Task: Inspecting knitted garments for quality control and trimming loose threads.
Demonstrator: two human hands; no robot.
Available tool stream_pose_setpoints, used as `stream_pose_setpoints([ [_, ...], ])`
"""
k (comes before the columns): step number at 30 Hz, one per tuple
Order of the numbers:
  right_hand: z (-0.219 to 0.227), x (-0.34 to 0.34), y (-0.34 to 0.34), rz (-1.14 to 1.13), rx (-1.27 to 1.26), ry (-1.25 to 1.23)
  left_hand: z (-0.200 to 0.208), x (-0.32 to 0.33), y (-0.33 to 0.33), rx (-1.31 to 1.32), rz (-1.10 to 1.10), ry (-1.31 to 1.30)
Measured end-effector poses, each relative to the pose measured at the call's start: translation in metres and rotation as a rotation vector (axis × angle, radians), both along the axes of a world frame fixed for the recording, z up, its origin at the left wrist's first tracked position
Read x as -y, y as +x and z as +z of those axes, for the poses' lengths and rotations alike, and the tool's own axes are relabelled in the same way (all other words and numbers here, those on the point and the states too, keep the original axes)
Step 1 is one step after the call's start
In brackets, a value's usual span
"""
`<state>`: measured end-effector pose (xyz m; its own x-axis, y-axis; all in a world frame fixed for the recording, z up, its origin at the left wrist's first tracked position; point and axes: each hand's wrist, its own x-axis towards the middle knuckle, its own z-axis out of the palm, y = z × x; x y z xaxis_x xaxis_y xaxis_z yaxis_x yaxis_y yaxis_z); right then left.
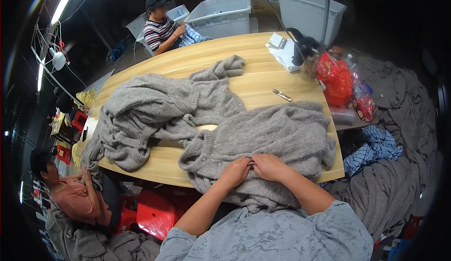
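Observation:
A grey knitted cardigan [272, 131] lies at the near edge of the wooden table, its lower part hanging toward my lap. My left hand [236, 171] pinches the cardigan's front edge. Close beside it, nearly touching, my right hand [268, 167] is closed on the same edge. The fingertips are partly hidden, so any button between them does not show. Another heap of grey knitwear [155, 101] lies to the left and far side, with one sleeve stretched toward the table's middle. Beyond the cardigan lies a pair of thread snips [282, 95].
Red plastic bags [334, 77] and a white calculator [277, 41] are at the right end of the table [258, 49]. Grey garments [394, 181] pile up at right. One person [162, 28] sits across, another [75, 190] at left beside a red stool [155, 211]. White bins [221, 16] stand behind.

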<state>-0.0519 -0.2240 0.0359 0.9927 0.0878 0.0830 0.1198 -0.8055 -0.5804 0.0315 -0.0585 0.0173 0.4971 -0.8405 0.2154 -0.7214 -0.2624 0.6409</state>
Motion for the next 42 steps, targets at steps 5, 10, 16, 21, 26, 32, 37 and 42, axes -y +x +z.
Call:
stream_pose_setpoints([
  [5, -0.005, -0.004, 0.0, 0.003, 0.074, -0.03, -0.001, 0.0, 0.006, -0.013, -0.034, 0.074],
  [10, -0.007, -0.005, 0.002, -0.089, 0.056, 0.155, -0.001, -0.004, 0.008, -0.183, -0.057, -0.034],
  [16, -0.008, -0.012, 0.005, -0.149, 0.106, 0.2, 0.0, -0.006, 0.004, -0.435, 0.074, 0.055],
  [21, -0.014, -0.028, 0.005, -0.287, 0.164, 0.196, -0.014, -0.005, 0.003, -0.49, 0.18, -0.042],
  [26, -0.011, -0.024, 0.012, -0.34, 0.062, 0.324, -0.021, -0.004, 0.0, -0.617, 0.276, -0.06],
  [32, -0.014, -0.003, 0.019, -0.3, -0.186, 0.576, -0.017, -0.005, -0.003, -0.396, 0.276, -0.02],
  [37, -0.024, 0.006, 0.023, -0.293, -0.368, 0.79, -0.018, -0.005, -0.009, -0.443, 0.296, -0.066],
  [42, -0.026, 0.013, 0.026, -0.226, -0.503, 0.887, -0.015, -0.005, -0.007, -0.511, 0.273, -0.072],
])
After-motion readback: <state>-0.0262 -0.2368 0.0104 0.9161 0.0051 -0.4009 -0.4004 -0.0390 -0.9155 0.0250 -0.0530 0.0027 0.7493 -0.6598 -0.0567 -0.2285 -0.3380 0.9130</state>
